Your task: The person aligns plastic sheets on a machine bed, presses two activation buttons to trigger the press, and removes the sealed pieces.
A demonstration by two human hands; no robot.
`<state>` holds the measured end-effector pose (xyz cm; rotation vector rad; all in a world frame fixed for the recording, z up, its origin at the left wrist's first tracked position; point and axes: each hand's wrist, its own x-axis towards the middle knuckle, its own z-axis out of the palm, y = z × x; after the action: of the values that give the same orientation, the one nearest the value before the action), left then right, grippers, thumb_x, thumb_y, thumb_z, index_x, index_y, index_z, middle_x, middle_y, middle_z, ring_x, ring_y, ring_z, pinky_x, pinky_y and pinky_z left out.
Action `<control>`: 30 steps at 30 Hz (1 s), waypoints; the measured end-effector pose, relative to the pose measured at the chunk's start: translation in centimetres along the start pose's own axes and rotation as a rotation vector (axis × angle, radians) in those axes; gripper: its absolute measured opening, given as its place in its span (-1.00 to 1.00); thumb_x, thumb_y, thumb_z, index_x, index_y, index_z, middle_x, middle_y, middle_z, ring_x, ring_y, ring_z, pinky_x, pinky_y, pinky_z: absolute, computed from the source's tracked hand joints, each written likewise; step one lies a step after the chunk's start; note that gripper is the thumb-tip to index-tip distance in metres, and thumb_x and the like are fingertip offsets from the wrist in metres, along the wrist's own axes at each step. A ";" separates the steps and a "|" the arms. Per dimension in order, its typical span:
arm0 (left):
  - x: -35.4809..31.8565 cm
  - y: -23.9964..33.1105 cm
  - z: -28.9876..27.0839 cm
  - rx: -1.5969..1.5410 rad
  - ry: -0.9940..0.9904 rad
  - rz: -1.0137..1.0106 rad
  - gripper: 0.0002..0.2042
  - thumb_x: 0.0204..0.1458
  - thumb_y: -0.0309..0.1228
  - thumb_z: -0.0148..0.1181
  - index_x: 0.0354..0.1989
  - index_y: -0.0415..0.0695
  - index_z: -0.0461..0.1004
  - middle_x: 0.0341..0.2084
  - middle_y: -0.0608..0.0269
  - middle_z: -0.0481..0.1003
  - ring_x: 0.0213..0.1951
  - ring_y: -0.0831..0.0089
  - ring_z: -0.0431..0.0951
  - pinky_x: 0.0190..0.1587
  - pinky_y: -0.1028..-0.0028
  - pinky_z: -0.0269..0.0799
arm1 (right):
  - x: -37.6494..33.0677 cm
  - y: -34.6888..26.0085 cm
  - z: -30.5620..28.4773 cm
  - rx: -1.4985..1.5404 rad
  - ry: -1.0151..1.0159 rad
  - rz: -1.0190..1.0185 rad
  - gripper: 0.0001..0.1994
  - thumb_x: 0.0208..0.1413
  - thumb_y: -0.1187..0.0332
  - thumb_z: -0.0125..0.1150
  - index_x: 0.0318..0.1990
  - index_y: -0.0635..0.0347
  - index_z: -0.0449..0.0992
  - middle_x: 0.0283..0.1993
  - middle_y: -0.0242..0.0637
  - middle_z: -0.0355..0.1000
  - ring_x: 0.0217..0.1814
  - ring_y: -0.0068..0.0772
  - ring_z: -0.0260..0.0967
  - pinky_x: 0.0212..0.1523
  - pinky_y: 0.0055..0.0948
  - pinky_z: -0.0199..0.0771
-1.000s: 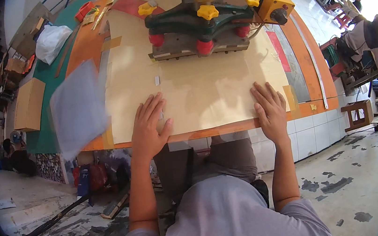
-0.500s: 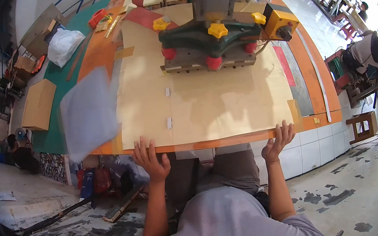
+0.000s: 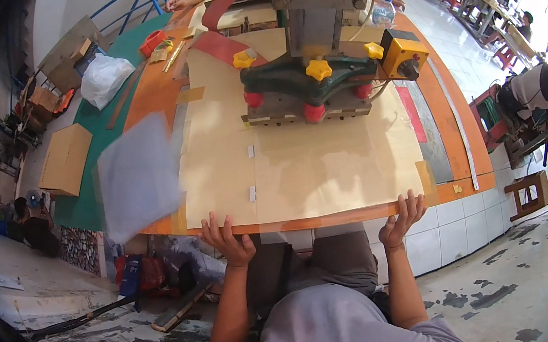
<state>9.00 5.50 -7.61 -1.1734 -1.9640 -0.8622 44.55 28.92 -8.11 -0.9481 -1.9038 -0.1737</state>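
Note:
A large pale cream sheet [image 3: 336,177] lies on the orange tabletop [image 3: 461,107], taped along its sides. Two small white pieces sit on its left half. At the sheet's near left corner is my left hand [image 3: 229,240], its fingers spread and resting on the front edge. My right hand [image 3: 400,221] touches the same edge near the right corner, fingers likewise apart. Above the far part of the sheet stands a green press head [image 3: 313,70] with yellow star knobs, red feet and a flat metal plate. Whether that plate touches the sheet, I cannot tell.
A translucent sheet [image 3: 139,177] lies left of the cream one, overhanging the front edge. Further left are a cardboard box [image 3: 66,161] and a white plastic bag [image 3: 105,79]. A yellow control box [image 3: 403,54] sits beside the press. Another person's hand [image 3: 177,4] is at the far edge.
The whole view has shifted slightly, so the table appears lower and more of the person opposite shows. Both my hands stay at the front edge of the sheet.

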 end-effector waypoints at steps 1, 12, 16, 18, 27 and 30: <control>0.0 0.1 -0.2 -0.001 -0.006 0.000 -0.44 0.44 0.00 -0.24 0.39 -0.15 0.29 0.49 -0.21 0.17 0.53 -0.26 0.04 0.53 -0.26 -0.27 | -0.1 -0.1 -0.1 -0.003 -0.014 0.007 -0.46 0.53 0.03 -0.29 0.42 0.13 0.39 0.57 -0.04 0.21 0.72 0.21 -0.16 0.66 0.24 -0.46; -0.3 -0.1 -0.1 -0.018 -0.025 -0.042 -0.43 0.41 0.03 -0.21 0.36 -0.14 0.35 0.47 -0.19 0.22 0.53 -0.24 0.05 0.55 -0.24 -0.35 | 0.7 -0.2 -0.7 -0.004 -0.029 -0.015 -0.47 0.51 0.06 -0.25 0.41 0.14 0.39 0.55 -0.06 0.25 0.70 0.19 -0.11 0.66 0.22 -0.45; -0.2 -0.1 -0.6 0.005 -0.033 -0.025 -0.42 0.40 0.04 -0.21 0.35 -0.13 0.36 0.44 -0.13 0.29 0.49 -0.18 0.14 0.55 -0.19 -0.30 | 1.0 -0.3 -1.5 -0.026 -0.085 -0.022 -0.47 0.49 0.07 -0.24 0.39 0.16 0.42 0.51 -0.09 0.31 0.66 0.10 0.01 0.64 0.16 -0.35; 0.0 -0.2 -1.1 0.009 -0.050 -0.025 -0.43 0.39 0.03 -0.20 0.35 -0.13 0.37 0.42 -0.10 0.31 0.47 -0.15 0.18 0.55 -0.17 -0.27 | 1.5 -0.3 -2.3 -0.038 -0.123 -0.035 -0.47 0.49 0.08 -0.24 0.38 0.18 0.43 0.49 -0.10 0.34 0.64 0.06 0.06 0.63 0.13 -0.30; -0.3 -0.7 -0.9 -0.005 -0.064 0.003 -0.42 0.38 0.03 -0.19 0.32 -0.17 0.39 0.37 -0.03 0.38 0.41 -0.08 0.28 0.51 -0.13 -0.15 | 2.0 -0.4 -2.8 0.012 -0.163 -0.024 -0.47 0.51 0.09 -0.27 0.34 0.19 0.47 0.44 -0.15 0.41 0.59 -0.02 0.16 0.58 0.05 -0.17; -0.4 -0.6 -0.5 0.002 -0.026 0.003 -0.42 0.38 0.04 -0.20 0.31 -0.16 0.40 0.35 -0.02 0.39 0.41 -0.08 0.28 0.52 -0.14 -0.19 | 1.1 0.1 -2.0 -0.005 -0.120 -0.038 -0.47 0.52 0.06 -0.28 0.35 0.18 0.46 0.47 -0.14 0.37 0.61 -0.01 0.12 0.59 0.10 -0.18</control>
<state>8.73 4.76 -7.75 -1.1915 -1.9829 -0.8469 45.74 28.64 -6.20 -0.9445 -2.0330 -0.1472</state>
